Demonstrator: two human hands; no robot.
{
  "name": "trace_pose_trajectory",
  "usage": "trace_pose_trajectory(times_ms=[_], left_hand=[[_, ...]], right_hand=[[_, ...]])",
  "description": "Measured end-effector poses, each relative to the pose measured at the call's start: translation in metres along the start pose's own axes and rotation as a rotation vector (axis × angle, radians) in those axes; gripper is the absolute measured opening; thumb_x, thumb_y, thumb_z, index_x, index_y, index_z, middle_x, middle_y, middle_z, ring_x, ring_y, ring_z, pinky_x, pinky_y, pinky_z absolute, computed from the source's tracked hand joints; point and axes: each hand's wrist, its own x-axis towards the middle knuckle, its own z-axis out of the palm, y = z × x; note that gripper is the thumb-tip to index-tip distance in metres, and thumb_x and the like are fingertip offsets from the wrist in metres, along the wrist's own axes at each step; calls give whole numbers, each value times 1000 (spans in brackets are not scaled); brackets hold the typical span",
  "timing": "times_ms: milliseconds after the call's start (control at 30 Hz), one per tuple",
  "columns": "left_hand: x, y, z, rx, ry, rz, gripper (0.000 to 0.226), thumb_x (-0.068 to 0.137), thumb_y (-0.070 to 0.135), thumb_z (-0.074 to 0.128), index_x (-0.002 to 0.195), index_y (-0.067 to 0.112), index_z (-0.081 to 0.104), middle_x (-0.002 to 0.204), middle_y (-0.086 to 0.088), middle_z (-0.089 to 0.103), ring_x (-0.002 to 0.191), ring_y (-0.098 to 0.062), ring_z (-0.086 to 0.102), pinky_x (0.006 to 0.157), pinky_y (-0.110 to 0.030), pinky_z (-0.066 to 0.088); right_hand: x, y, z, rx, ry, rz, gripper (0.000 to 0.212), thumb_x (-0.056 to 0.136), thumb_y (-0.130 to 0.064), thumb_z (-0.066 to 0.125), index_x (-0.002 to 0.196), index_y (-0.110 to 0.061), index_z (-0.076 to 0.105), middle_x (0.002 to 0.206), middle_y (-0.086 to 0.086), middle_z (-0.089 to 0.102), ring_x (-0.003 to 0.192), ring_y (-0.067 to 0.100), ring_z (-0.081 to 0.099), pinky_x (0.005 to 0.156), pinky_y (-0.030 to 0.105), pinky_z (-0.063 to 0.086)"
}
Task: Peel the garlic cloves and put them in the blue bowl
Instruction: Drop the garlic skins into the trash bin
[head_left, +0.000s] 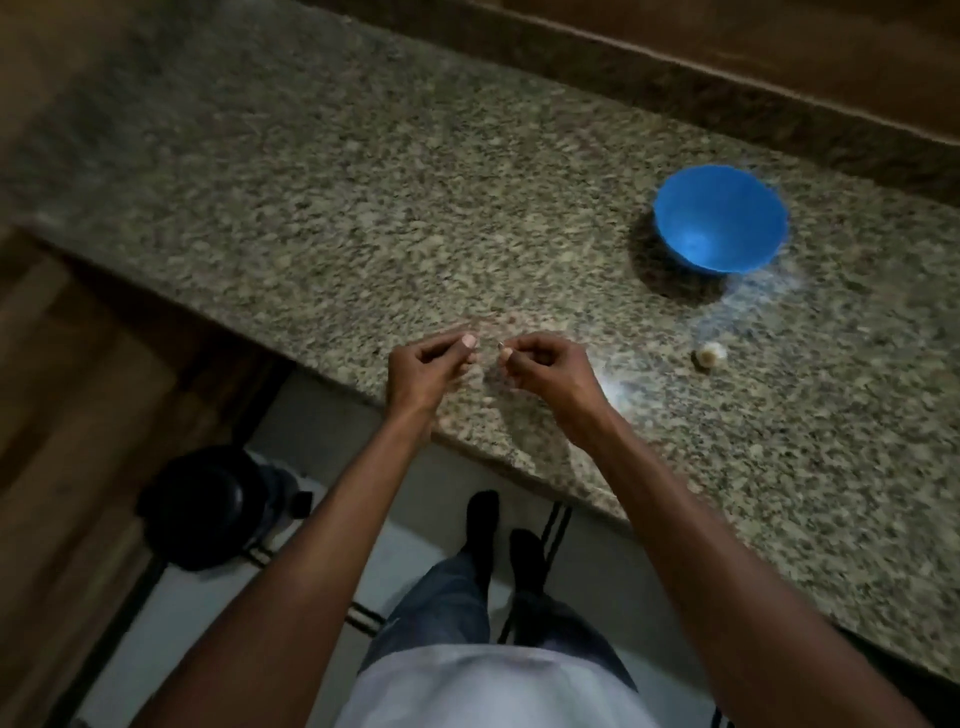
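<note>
Presently: peeling step. Left hand (423, 371) and right hand (545, 366) both curled, pinching something tiny, likely clove or skin, unclear. Garlic (710, 355) on bench (311, 208), 5 o'clock of blue bowl (720, 226). Next: strip skin, carry clove to bowl.

blue bowl (720, 224) on counter (363, 208), hands curled nr edge

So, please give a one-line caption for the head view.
Both hands, left hand and right hand, pinch something small above the granite counter; blue bowl stands nearby.
</note>
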Motion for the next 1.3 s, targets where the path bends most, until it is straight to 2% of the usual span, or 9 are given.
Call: trace_pose_trajectory(times_ms=[233,367,467,533,700,867,1000,1100,1300], left_hand=[[-43,-21,-131,-242,321,-47,12,89,9,78,101,12,79,88,-3,79,77,-7,70,74,-20,55],[-67,-39,-221,-354,559,-77,24,91,9,77,114,4,76,97,-7,79,85,-11,73,80,-20,58],[-80,-60,-293,-384,722,-92,23,92,11,77,113,3,76,91,-1,78,77,-4,73,74,-17,57],[-86,-76,-337,-423,788,-98,18,92,10,76,109,5,77,90,1,78,84,-8,74,81,-22,59],[-87,-108,-426,-465,850,-142,16,91,8,76,106,6,78,97,-9,79,97,-23,75,91,-30,59],[-82,-130,-484,-522,932,-196,17,88,13,80,105,9,78,100,-14,78,98,-28,76,94,-35,59],[-80,-142,-513,-544,976,-204,19,90,11,79,108,6,77,101,-14,78,94,-22,75,90,-29,60],[-77,-152,-531,-534,1007,-195,24,90,10,78,112,0,76,101,-16,77,88,-18,74,81,-22,60],[-61,-187,-553,-529,1035,-324,7,86,18,84,89,21,78,87,-4,78,83,-15,74,84,-28,58]], right_hand=[[-7,-7,150,-54,-314,29,15,102,-5,64,105,7,73,79,10,71,67,12,65,65,21,54],[-13,3,246,-123,-454,125,13,103,-10,63,106,-4,73,83,5,74,74,12,67,67,23,54],[-16,9,322,-195,-552,159,11,103,-10,63,97,-12,71,84,3,73,73,8,67,67,21,55],[-19,12,370,-240,-612,154,15,102,-6,62,92,-14,70,83,3,71,72,7,66,68,21,55],[-24,29,471,-344,-684,131,23,101,1,59,87,-14,69,81,4,69,69,7,67,66,19,56],[-24,60,531,-471,-728,156,12,101,-9,64,95,-17,70,96,10,72,88,21,68,81,35,55],[-23,80,570,-556,-753,152,10,101,-13,65,95,-14,72,95,9,75,93,29,72,88,43,61],[-18,96,597,-569,-772,199,13,101,-10,64,108,-2,72,94,7,74,89,21,71,88,38,60],[0,132,636,-639,-788,228,8,101,-15,66,96,-15,72,98,8,76,93,22,73,96,42,60]])
